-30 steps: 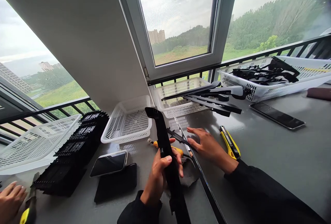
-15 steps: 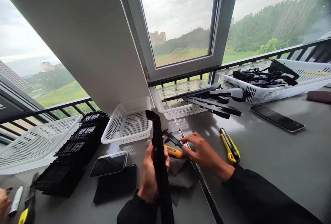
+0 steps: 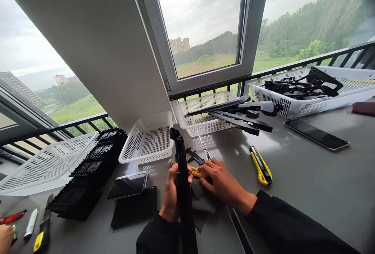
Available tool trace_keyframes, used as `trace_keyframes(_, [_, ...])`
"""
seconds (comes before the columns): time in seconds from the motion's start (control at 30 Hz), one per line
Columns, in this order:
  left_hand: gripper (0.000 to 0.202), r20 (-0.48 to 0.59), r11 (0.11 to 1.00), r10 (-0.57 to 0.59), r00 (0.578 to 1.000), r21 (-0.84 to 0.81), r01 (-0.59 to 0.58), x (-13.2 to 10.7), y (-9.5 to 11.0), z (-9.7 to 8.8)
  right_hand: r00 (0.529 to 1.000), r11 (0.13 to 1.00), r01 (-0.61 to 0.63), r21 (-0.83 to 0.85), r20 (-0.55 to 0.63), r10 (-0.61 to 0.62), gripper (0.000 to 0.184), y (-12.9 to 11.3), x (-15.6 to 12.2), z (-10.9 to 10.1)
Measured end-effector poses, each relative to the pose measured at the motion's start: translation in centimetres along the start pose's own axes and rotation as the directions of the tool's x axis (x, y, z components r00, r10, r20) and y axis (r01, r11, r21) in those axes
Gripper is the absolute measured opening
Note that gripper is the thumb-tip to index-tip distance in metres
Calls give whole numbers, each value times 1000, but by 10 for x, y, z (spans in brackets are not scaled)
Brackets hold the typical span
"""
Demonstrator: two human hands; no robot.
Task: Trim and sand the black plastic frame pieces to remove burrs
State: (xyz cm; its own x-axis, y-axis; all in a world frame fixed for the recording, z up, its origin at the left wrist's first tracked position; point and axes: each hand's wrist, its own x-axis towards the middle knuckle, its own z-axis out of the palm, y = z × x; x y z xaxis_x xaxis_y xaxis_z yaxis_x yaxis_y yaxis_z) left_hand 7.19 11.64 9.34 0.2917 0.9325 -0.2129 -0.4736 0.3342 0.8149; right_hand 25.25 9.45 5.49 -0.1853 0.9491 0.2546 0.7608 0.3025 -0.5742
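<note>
My left hand is wrapped around a long black plastic strip that stands nearly upright from the table's near edge. My right hand lies on the table just right of it, fingers curled over a small yellow-handled tool resting on a dark grey cloth. A small black part lies just beyond the fingers.
A yellow utility knife lies right of my hand, a phone farther right. White baskets line the window; two hold black parts. Stacked black pieces, two phones and another person's hand are at left.
My right hand slid left from the bare table onto the yellow-handled tool and closed over it. My left hand turned the black strip more upright and edge-on. The view shifted slightly right.
</note>
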Motion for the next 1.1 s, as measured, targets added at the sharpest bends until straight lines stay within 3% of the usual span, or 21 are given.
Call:
trace_keyframes(0.23, [38,0,993,79,997,-85,-79,5,7,-1,999,999,2,-48,-38,-4,22,-2,1,1])
trace_keyframes(0.37, [49,5,994,93,996,-66,-92,9,8,-6,980,987,-101,-129,-182,76,23,23,3,-14])
trace_keyframes(0.57, [55,-33,991,128,991,-34,-129,11,2,-8,887,895,-343,-286,-413,208,29,85,-11,-40])
trace_keyframes(0.7, [61,2,992,117,993,-50,-117,13,-3,-10,822,785,-514,-345,-459,337,43,114,-33,-51])
trace_keyframes(0.83, [64,10,990,114,993,-90,-113,18,-8,-13,754,726,-634,-268,-425,502,59,128,-57,-50])
trace_keyframes(0.97, [58,32,987,125,992,-103,-122,22,-15,-12,778,802,-583,-128,-373,506,53,121,-77,-43])
trace_keyframes(1.1, [46,98,991,126,987,-66,-120,24,-26,-6,804,900,-436,14,-443,397,36,99,-91,-36])
